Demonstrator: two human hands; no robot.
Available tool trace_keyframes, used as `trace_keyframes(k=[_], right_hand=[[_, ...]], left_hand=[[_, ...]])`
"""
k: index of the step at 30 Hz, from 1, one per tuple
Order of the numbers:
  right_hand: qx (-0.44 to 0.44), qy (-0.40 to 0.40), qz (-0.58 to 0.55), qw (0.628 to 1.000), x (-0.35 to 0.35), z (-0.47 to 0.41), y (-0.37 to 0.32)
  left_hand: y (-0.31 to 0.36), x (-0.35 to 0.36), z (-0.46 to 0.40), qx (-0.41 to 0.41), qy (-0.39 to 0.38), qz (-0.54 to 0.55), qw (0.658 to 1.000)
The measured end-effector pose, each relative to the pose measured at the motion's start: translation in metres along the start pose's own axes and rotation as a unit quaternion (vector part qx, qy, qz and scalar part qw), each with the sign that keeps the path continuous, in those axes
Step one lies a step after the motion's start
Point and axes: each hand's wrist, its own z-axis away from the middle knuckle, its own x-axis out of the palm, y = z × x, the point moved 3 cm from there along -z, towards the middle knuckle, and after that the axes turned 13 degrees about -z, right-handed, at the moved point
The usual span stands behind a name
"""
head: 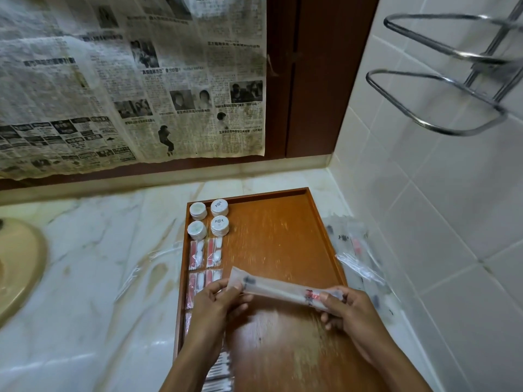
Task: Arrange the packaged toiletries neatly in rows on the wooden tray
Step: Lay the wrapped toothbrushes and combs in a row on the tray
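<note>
Both hands hold one long clear packet (278, 290) just above the wooden tray (283, 250), around 6 o'clock in the view. Left hand (218, 302) pinches the 9 o'clock end, right hand (349, 308) has its fingers curled round the 3 o'clock end. The packet's long axis runs roughly 10 to 4; it's frosted plastic with a dark logo and a red mark, too blurry to read. Farther up at 11 o'clock, red-and-white sachets (205, 254), then four round white soaps (209, 219). More clear packets (355, 256) lie at 3 o'clock off the tray. Newspaper (127, 80) at 12 o'clock shows Chinese print.

Tray (283, 239) rt side free, packets (205, 251) left
</note>
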Motion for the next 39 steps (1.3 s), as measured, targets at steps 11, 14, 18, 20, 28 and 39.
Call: trace_keyframes(k=[11,14,18,20,28,39], right_hand=[[0.025,-0.033,0.003,0.999,-0.012,-0.015,-0.001],[0.031,-0.033,-0.043,0.998,-0.017,-0.016,-0.004],[0.033,-0.012,-0.103,0.994,-0.021,-0.018,-0.007],[0.032,0.000,-0.124,0.992,-0.023,-0.021,-0.009],[0.040,-0.032,-0.091,0.995,-0.025,-0.029,-0.022],[0.070,-0.052,-0.114,0.990,-0.015,-0.020,-0.017]], left_hand=[[-0.003,0.024,-0.006,0.036,0.032,-0.053,0.997],[-0.007,0.030,-0.004,0.035,0.035,-0.049,0.998],[-0.011,0.037,0.001,0.037,0.055,-0.038,0.997],[-0.012,0.040,0.003,0.041,0.076,-0.035,0.996],[-0.018,0.047,0.011,0.030,0.107,0.026,0.993],[-0.014,0.040,0.018,0.040,0.067,0.013,0.997]])
